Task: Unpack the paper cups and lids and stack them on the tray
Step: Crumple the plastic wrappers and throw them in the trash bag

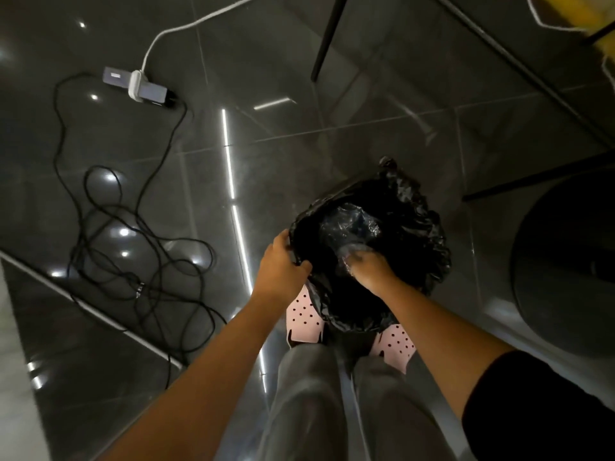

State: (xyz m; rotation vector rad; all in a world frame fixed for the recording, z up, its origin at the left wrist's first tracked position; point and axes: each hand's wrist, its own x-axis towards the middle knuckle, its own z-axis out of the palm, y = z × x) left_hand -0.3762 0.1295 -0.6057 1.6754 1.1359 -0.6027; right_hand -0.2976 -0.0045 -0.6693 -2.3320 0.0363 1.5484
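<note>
The left hand (283,261) is closed on the left rim of the black bin bag (416,234), thumb on the near side and fingers curled over the edge, pinching the film and drawing that side of the mouth outward; the right hand (369,269) reaches down into the mouth from the near side, knuckles up, with its fingers bent into a crumpled clear plastic wrapper (354,221); those fingers are blurred and half veiled by the plastic, so I cannot tell whether they grip it or only press on it.

The wrapper lies inside the bag, against the dark lining, to the left of the middle of the opening; its long axis runs roughly near to far, from the right fingertips away toward the far rim, and it is creased and glossy.

The bag stands on the dark glossy tiled floor (299,144) with its mouth facing up toward the camera; its rim is ruffled and folded outward, fullest on the far and right sides.

Just near the bag are two pink perforated slippers (304,322), partly covered by its lower edge, below grey trousers (309,394); the right arm has a black sleeve (532,410).

Far left on the floor lies a power strip (139,86) with a white cable (186,26) running away from it; black cables (133,247) trail from it into a loose tangle at left; a black table leg (327,38) stands at the far middle; a round black base (565,261) sits at right, near the bag but apart from it.
</note>
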